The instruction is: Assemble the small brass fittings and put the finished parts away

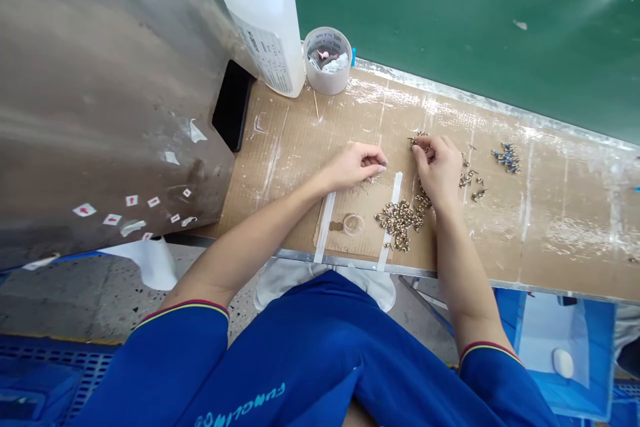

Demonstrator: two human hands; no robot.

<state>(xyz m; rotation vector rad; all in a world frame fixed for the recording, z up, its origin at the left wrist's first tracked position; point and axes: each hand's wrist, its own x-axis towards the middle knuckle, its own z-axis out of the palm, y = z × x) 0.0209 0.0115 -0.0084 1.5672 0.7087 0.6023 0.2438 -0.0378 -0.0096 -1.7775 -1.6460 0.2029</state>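
My left hand [357, 165] hovers over the cardboard-covered bench, fingers pinched together. A tiny bluish spot shows at its fingertips, too small to identify. To its right, my right hand [439, 165] has thumb and forefinger closed beside a small cluster of brass-coloured metal parts [416, 140]; whatever is between those fingertips is hidden. A larger pile of the same small parts [400, 221] lies nearer the front edge, running up under my right wrist. Several loose parts [470, 178] are scattered right of that hand. Beyond them sits a little heap of blue-and-metal parts [507, 158].
A white bottle with a blue cap [265, 27] and a tape roll [327, 77] holding scraps stand at the back left. A black phone-like object [233, 107] leans by the metal panel [125, 80]. A small clear round dish [353, 224] lies near the front edge.
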